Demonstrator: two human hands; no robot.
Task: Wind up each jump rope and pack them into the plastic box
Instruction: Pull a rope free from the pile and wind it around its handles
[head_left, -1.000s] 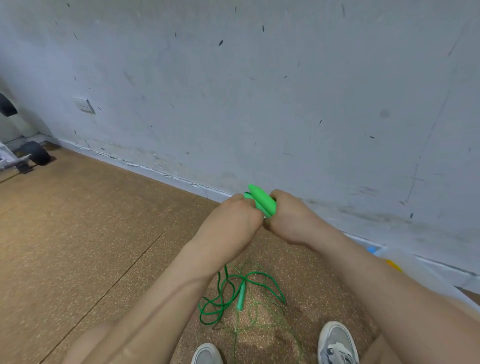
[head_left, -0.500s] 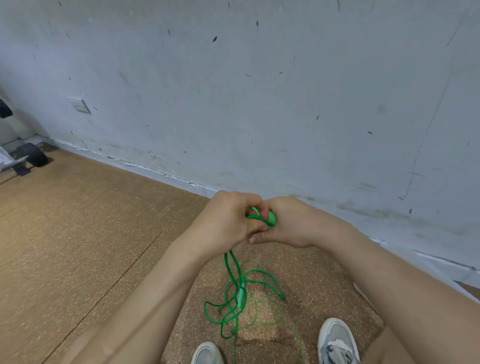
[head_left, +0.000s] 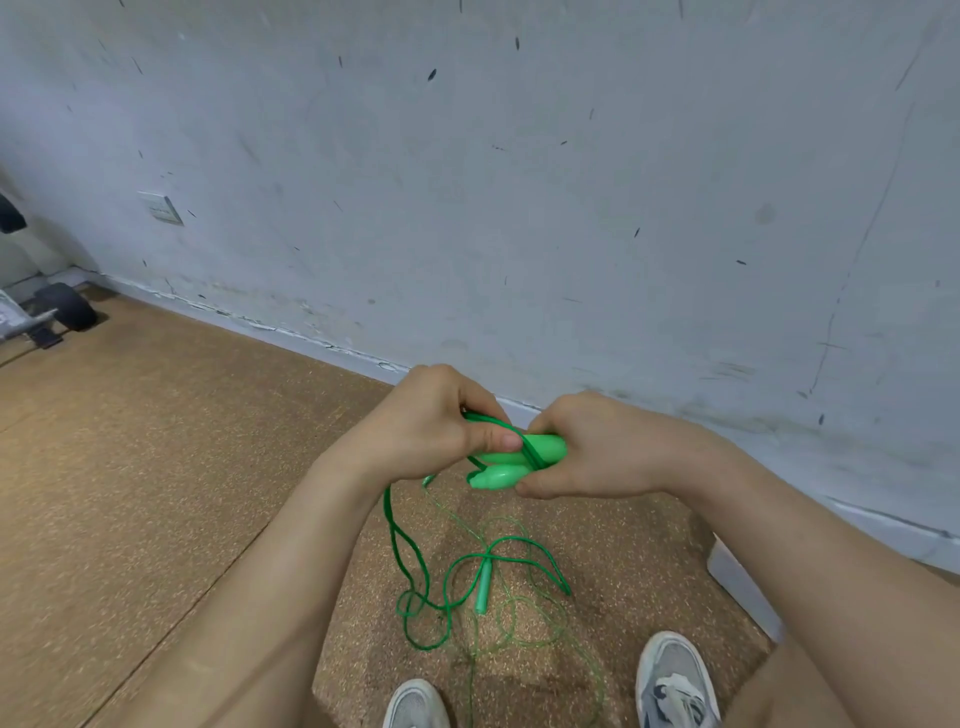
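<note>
1. Between the two hands, held up off the floor (head_left: 156, 441): the pair of green handles (head_left: 511, 460) of one jump rope, lying side by side, with a turn of green cord (head_left: 531, 451) crossing them.
2. Right of the handles: the right hand (head_left: 597, 447), with fingers and thumb wrapped round their ends, clamping the two together.
3. Left of the handles: the left hand (head_left: 431, 421), its fingers curled on the cord and its thumb pressed down just beside the wrap.
4. Below the handles: the loose cord (head_left: 393, 525) drops from the left hand into slack loops on the floor. Among them lie a further handle (head_left: 483, 587) and a thinner pale cord (head_left: 470, 680). Which rope these belong to cannot be told.
5. Below and right of the handles: one corner of the plastic box (head_left: 740, 582), mostly hidden by the right forearm, contents unseen.
6. Step in hand, as judged: winding, at an early stage, since most of the cord is unwound.
7. Next move, as judged: the left hand should carry the cord round the handles again under light tension while the right hand steadies the pair. The floor loops overlap the thin cord and may snag.
8. Behind the handles: a marked grey wall (head_left: 519, 208).
</note>
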